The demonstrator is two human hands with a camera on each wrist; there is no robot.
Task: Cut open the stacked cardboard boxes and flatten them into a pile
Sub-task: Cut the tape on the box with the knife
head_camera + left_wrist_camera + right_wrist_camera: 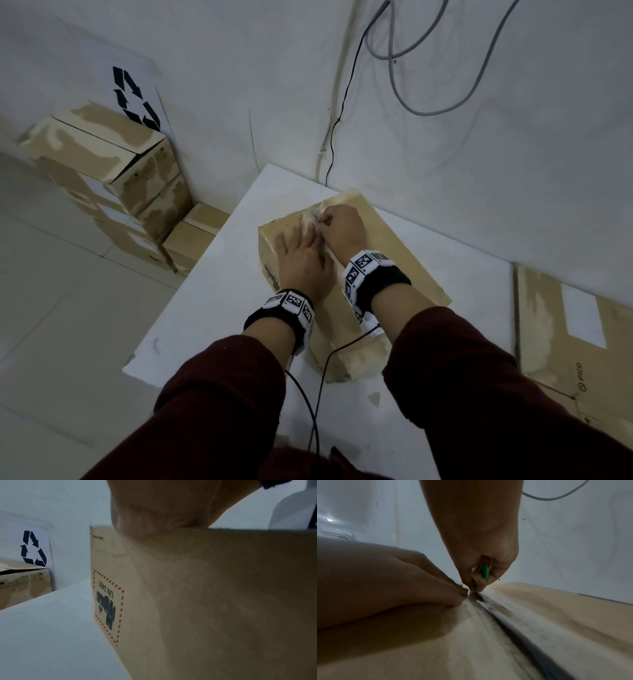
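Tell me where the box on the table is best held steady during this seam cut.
Press flat on the box's top panel left of the seam, coming from above as the left hand does. The broad top gives the palm room, and the right hand with its green cutter works beside it.

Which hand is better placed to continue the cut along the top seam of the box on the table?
The right hand: it already grips the green cutter at the box's top seam. The left hand lies flat on the lid, better suited to steadying.

Recycling sign (136,98) (black arrows), wall cables (407,78)
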